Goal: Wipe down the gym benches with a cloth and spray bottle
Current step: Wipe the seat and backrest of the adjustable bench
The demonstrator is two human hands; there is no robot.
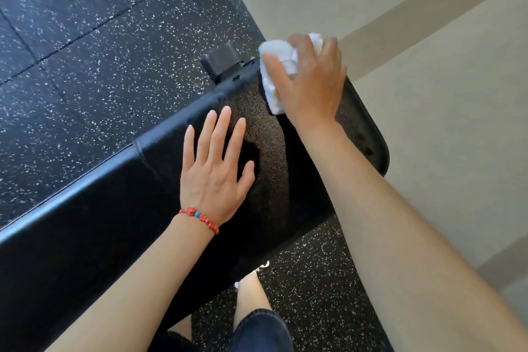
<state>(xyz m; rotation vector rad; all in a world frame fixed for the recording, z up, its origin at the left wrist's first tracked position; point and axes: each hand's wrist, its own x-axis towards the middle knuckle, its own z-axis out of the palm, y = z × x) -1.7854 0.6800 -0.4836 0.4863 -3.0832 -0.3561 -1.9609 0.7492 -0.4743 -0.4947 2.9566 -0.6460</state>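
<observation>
A black padded gym bench (120,226) runs from the lower left up to the right, where its rounded end (371,146) lies close to the wall. My right hand (310,80) grips a crumpled white cloth (275,66) and presses it on the far end of the pad. My left hand (214,163), with a red bead bracelet at the wrist, rests flat on the pad, fingers straight and spread. No spray bottle is in view.
Black speckled rubber floor tiles (85,37) lie left of and under the bench. A beige wall (428,66) rises right behind the bench end. A black bench frame foot (221,61) sticks out at the far left. My knee in dark shorts (257,320) stands below the bench.
</observation>
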